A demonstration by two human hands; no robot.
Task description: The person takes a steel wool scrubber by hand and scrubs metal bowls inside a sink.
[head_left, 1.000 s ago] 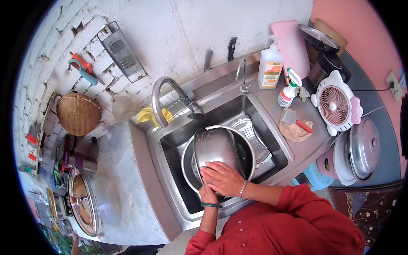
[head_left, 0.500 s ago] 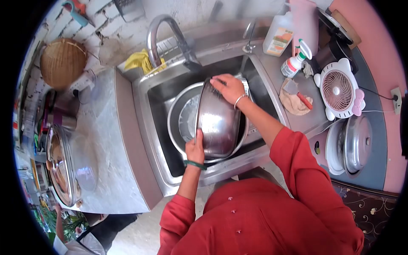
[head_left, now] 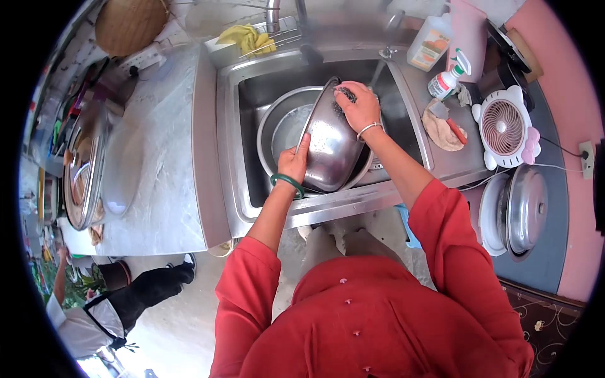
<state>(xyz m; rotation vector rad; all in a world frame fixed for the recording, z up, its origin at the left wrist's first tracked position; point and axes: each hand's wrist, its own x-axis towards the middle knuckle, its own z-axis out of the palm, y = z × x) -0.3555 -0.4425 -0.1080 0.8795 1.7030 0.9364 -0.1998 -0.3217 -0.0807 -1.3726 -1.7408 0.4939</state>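
A shiny metal bowl is tilted on its side over the sink, its outer wall facing right and wet with drops. My left hand is closed on the bowl's near left rim, thumb along the outside. Near the bowl's far end, my right hand presses a dark, curly steel wool scourer against the outer surface. Beneath the bowl, a larger round metal basin stands in the sink, with what looks like water inside it.
Right of the sink are a spray bottle, a large jug, a red-handled scraper on a cloth, and a fan. A yellow cloth lies by the faucet. Another person is at lower left.
The camera view has shifted, so the sink sits higher in the picture. My right hand has turned on the bowl, and the scourer under its fingers now shows more clearly.
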